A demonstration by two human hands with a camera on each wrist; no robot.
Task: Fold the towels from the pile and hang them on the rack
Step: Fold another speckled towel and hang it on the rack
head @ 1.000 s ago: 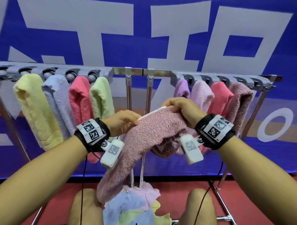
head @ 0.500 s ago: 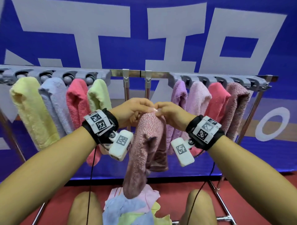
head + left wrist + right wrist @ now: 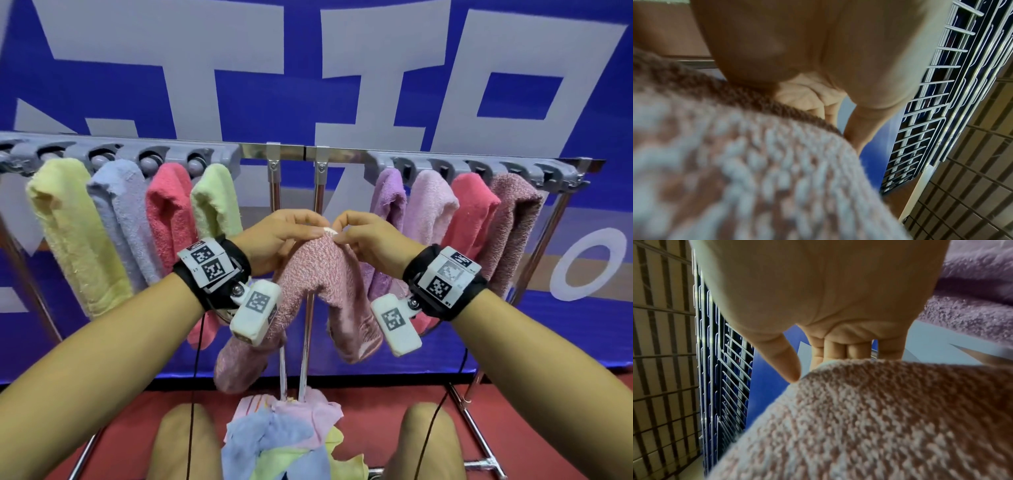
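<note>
Pinching: left hand (image 3: pixel 284 240) and right hand (image 3: pixel 370 240) nip the top fold of the mauve towel (image 3: pixel 322 284) with thumb and fingertips, hands almost touching.
Change: a second ago the hands were apart with the towel stretched between them; now they meet and both halves hang down.
Meaning: the fold looks done; hanging comes next.
Rack (image 3: pixel 274 150): eight towels hang from its grey clips, four on each side; the bare middle stretch carries no clips.
Pile (image 3: pixel 284 442): more towels wait between the knees.
Obstacle: the uprights (image 3: pixel 310 329) stand just behind the towel.
</note>
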